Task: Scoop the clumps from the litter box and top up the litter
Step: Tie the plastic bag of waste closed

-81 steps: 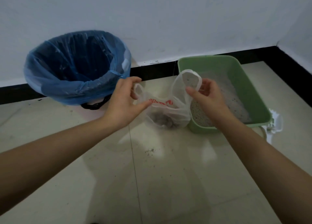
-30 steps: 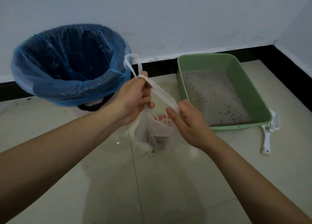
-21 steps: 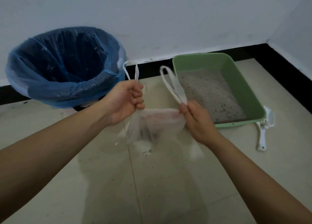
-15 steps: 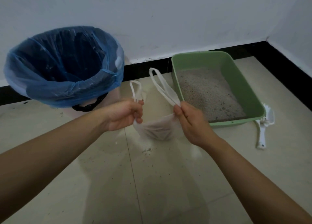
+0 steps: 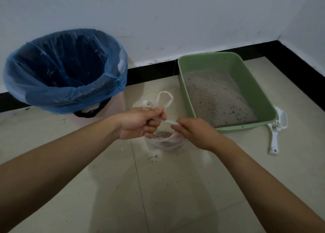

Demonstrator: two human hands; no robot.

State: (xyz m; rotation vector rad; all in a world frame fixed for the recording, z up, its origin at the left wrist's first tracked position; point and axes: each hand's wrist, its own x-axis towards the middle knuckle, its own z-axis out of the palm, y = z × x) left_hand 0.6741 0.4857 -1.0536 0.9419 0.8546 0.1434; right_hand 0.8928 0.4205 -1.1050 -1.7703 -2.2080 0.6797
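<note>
- A bin lined with a blue bag (image 5: 70,94) stands against the wall, up and to the left of the grip; well apart from both hands
- The left hand (image 5: 139,123) has its fingers curled tight round the handles of a thin white plastic bag (image 5: 167,142); two handle loops (image 5: 164,99) stick up just beyond its knuckles
- A twisted strip of handle (image 5: 169,121) runs taut from the left hand to the right hand (image 5: 193,132), which pinches it between thumb and fingertips; the bag hangs directly under the two hands, dark clumps showing through its wall
- Spilled grains (image 5: 153,156) dot the tiled floor (image 5: 175,188) just below the bag
- The green litter box (image 5: 253,87) sits on the floor up and to the right of the grip, pale litter (image 5: 216,95) inside
- A white scoop (image 5: 273,139) lies farther right, touching the box's near corner
</note>
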